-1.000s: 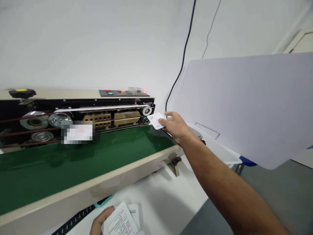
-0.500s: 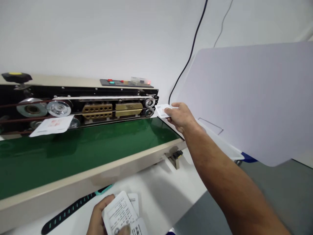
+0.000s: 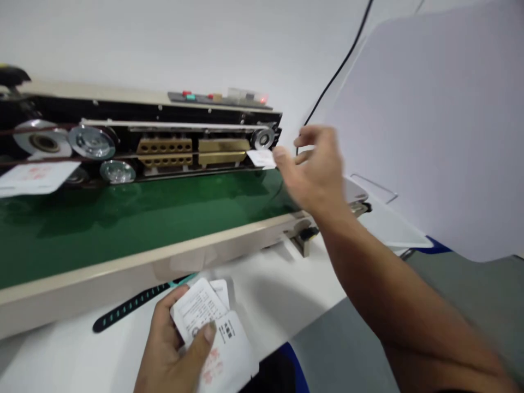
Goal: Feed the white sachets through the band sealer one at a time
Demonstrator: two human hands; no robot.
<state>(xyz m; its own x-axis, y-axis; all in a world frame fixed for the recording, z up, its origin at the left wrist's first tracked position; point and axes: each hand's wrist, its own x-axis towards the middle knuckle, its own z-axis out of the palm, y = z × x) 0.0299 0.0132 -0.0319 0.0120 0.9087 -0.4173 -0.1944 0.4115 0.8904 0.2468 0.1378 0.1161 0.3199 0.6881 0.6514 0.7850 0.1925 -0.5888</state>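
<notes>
My right hand [image 3: 315,164] is open, its fingers apart and blurred, just right of a small white packet [image 3: 261,158]. That packet sticks out from the sealing belts at the right end of a continuous band sealer [image 3: 164,144], and my hand looks apart from it. My left hand [image 3: 172,349] grips a stack of printed white packets [image 3: 213,322] low over the table. Another white packet [image 3: 35,177] rides at the left end of the sealer, above its green conveyor belt [image 3: 123,224].
A black strap [image 3: 131,300] with a teal part lies on the white table [image 3: 286,289] behind my left hand. A large pale sheet [image 3: 429,120] rises at the right. A black cable [image 3: 339,65] runs down the wall. The sealer's control panel [image 3: 213,97] sits on top.
My right hand has let go of the small packet and opened. The other packet has moved left along the sealer. My left hand has shifted its stack, and the view has tilted.
</notes>
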